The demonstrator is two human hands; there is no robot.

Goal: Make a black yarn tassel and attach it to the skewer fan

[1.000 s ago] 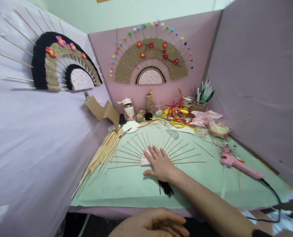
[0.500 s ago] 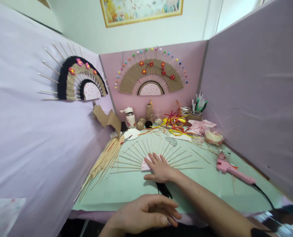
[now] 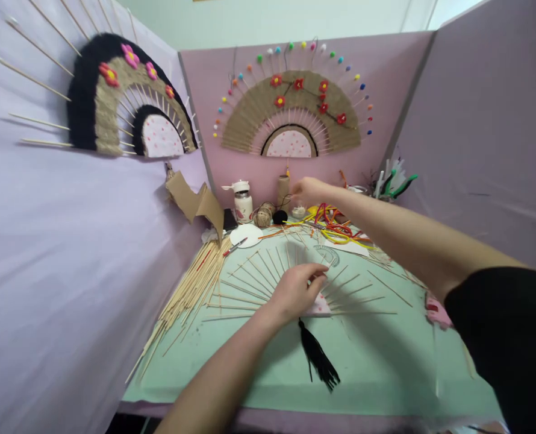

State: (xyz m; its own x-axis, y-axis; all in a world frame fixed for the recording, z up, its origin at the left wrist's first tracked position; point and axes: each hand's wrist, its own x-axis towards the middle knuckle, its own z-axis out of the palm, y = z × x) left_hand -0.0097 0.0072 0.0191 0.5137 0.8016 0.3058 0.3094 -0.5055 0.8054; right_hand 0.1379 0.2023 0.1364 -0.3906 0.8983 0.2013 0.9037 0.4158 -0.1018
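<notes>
A fan frame of thin wooden sticks spreads out from a pink spotted half-circle base (image 3: 321, 305) on the table. My left hand (image 3: 299, 290) rests over this base, its fingers loosely bent, the thumb apart and nothing visible in its grasp. From the base's lower edge a black tassel (image 3: 318, 355) trails toward the front. My right hand (image 3: 312, 190) is stretched to the back, beside an upright cardboard tube (image 3: 283, 191) and above a small clear dish (image 3: 299, 211). Its fingers point down and look blurred, so any hold is hidden. A ball of black yarn (image 3: 280, 217) lies just left of the dish.
Loose sticks (image 3: 191, 295) are heaped at the left, near a pen (image 3: 235, 247) and a white oval (image 3: 246, 235). Coloured pipe cleaners (image 3: 335, 226), a protractor (image 3: 327, 255) and a bottle (image 3: 243, 205) lie or stand behind. A pink glue gun (image 3: 437, 310) is partly covered by my right sleeve.
My right hand has left the fan base and reached to the back of the table. My left hand has moved up from the front onto the base. The tassel now shows fully.
</notes>
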